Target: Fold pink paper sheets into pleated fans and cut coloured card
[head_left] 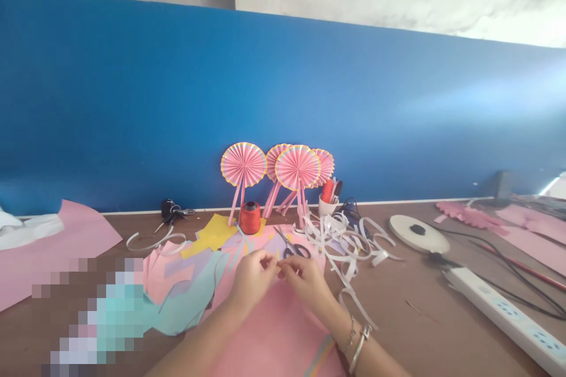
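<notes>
My left hand [253, 280] and my right hand [306, 284] meet over a large pink paper sheet [269, 336], fingertips pinched close together. Between them shows a tiny yellow bit, too small to name. Just beyond my fingers lie dark-handled scissors [289, 249], blades pointing away to the left. Behind my left hand stands a red cone of thread [250, 221]. Yellow paper [213, 233] and light blue paper [188, 300] lie left of my hands. Bracelets circle my right wrist.
Several pink pleated paper fans [244, 165] lean against the blue wall panel [177, 100]. Curled white strips [340, 235] spread right of the scissors, before a white cup [328, 207] of pens. Farther right are a round white lid-like disc [419, 234] and a power strip [504, 312] with cables.
</notes>
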Available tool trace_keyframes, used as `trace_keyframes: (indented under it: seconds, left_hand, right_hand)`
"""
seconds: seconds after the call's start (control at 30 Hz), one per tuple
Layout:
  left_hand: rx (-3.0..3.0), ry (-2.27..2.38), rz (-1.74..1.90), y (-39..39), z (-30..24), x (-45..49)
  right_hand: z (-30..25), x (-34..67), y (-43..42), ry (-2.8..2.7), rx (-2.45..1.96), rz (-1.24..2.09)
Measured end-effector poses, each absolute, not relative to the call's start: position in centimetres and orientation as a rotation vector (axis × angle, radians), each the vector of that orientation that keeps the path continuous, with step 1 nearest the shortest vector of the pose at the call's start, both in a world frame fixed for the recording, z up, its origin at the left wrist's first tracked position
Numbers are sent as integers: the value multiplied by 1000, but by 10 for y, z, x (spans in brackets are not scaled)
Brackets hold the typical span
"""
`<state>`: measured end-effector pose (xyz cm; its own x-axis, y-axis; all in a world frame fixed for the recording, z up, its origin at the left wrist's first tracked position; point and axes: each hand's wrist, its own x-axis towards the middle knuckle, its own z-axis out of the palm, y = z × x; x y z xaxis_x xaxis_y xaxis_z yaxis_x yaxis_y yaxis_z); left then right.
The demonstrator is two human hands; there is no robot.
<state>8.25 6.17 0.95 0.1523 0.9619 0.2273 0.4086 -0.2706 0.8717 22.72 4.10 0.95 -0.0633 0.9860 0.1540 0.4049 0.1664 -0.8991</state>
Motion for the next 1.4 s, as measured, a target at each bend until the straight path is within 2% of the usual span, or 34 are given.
trace_keyframes:
  seconds: [0.33, 0.97, 1.2, 1.4]
  left_hand:
    - [1322, 1079, 1012, 61, 21, 84]
    - [1378, 1085, 988, 64, 13, 86]
    - [1699, 1315, 1033, 65, 11, 82]
    - [2140, 1257, 1081, 66, 9, 76]
  right_hand:
    - [7, 231, 46, -1431, -1332, 907]
    - [12, 232, 46, -1458, -1298, 955]
    - [17, 237, 46, -1574, -1323, 980]
    - [17, 241, 45, -1697, -1363, 877]
